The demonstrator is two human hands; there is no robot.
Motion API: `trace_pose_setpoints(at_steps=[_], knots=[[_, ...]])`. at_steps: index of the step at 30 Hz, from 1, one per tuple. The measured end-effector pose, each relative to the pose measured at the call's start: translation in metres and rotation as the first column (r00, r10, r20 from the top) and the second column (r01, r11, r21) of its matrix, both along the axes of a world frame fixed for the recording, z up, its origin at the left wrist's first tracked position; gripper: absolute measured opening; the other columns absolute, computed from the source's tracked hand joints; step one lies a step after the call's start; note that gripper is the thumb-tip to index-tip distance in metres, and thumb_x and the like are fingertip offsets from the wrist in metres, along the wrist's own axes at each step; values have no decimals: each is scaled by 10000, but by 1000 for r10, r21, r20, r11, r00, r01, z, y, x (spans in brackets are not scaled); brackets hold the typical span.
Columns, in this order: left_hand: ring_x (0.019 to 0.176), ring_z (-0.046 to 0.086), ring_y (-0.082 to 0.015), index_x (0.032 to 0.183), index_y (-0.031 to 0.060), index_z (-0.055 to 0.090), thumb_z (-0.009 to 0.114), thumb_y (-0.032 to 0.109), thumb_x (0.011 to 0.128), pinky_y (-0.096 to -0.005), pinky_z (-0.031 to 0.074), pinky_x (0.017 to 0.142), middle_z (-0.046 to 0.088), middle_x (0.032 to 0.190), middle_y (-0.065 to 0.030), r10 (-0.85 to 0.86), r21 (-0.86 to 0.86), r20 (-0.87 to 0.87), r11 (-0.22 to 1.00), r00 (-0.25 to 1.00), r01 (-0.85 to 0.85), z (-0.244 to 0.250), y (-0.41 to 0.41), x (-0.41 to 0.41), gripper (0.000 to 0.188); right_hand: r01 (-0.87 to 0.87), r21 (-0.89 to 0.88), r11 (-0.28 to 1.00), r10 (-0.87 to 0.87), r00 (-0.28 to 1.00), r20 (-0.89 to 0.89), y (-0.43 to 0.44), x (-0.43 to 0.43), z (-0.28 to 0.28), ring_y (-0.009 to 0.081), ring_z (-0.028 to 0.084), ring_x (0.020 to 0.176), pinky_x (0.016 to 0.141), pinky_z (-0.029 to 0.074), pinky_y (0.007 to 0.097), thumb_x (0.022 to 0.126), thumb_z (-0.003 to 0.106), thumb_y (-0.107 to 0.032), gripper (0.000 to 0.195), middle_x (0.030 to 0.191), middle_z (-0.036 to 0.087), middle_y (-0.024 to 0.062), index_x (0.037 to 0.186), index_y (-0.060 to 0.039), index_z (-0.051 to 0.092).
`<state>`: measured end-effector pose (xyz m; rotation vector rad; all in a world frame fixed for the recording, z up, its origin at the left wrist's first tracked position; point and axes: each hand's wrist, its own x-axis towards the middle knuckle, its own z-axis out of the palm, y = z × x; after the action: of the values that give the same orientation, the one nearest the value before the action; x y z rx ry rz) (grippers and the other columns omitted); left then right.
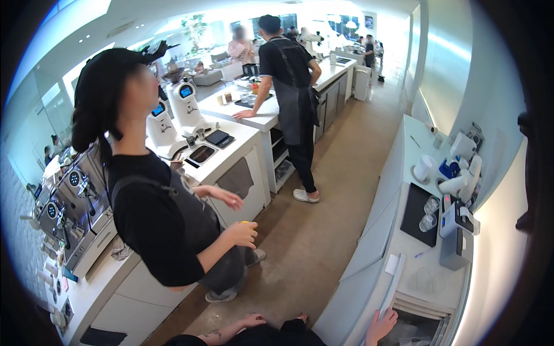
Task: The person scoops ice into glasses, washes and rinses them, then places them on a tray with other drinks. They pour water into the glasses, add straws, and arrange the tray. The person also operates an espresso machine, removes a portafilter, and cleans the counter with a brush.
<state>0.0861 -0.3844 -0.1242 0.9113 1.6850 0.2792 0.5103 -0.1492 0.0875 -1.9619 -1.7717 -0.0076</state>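
Observation:
My right hand (381,324) is at the lower right, its fingers curled over the edge of a raised white panel (394,281). Right beside it, an open bin or freezer (411,324) is set into the counter, its contents blurred. My left hand (254,320) hangs low in front of my dark clothing, fingers loosely curled. Nothing shows in it, though the inner side of the hand is hidden. Beyond the opening, clear glasses (426,280) stand on the white counter (404,242). Farther along, a black tray (417,212) carries glass cups (428,221).
A co-worker (151,207) in an apron stands close at left, holding something yellow. Another person (288,86) leans on the island counter (251,116). An espresso machine (78,207) and grinders (186,104) are at left. A printer (454,220) stands at right. The brown floor (342,142) runs between counters.

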Motion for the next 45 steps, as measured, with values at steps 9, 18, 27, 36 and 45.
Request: trace_pose_setpoints(at_steps=[9,18,27,36,45], knots=[[696,587,-101,1017,86,646,632,299,873,-260,472,608,643,827,-19,111,98,208,986,972,-134,29,-4,-8,257,44,-86,995,-56,988,-141,-1,-12,19,384,500,1070,908,422,454,794,682,-193,358,1134,521,207,1055,1,531],[788,644,-139,1267,41,521,663,352,851,-270,487,595,662,1010,-90,124,-152,78,982,989,-111,80,62,-16,538,106,-65,992,-119,962,-245,2,-17,32,358,504,1061,887,433,432,768,688,-162,346,1128,517,171,1024,7,528],[802,640,-149,1258,35,507,657,307,852,-279,504,631,665,1007,-77,327,-67,150,945,933,-320,120,121,-48,512,181,-95,979,-197,962,-191,23,-44,68,347,489,1038,915,388,430,730,698,-143,368,1099,523,161,1042,-26,542],[748,640,-145,1245,46,509,640,264,867,-265,489,590,668,965,-62,393,-207,61,904,917,-374,90,79,-147,456,-16,160,987,71,934,-349,84,-142,91,302,534,859,802,419,391,794,685,-117,88,880,605,98,839,-51,646],[617,536,-74,1192,69,538,639,272,866,-239,427,487,602,834,-14,62,-290,99,956,993,-30,82,143,-225,397,85,-109,990,-126,874,-468,11,-211,89,268,544,778,702,438,362,848,660,-231,210,793,620,75,736,-56,686]])
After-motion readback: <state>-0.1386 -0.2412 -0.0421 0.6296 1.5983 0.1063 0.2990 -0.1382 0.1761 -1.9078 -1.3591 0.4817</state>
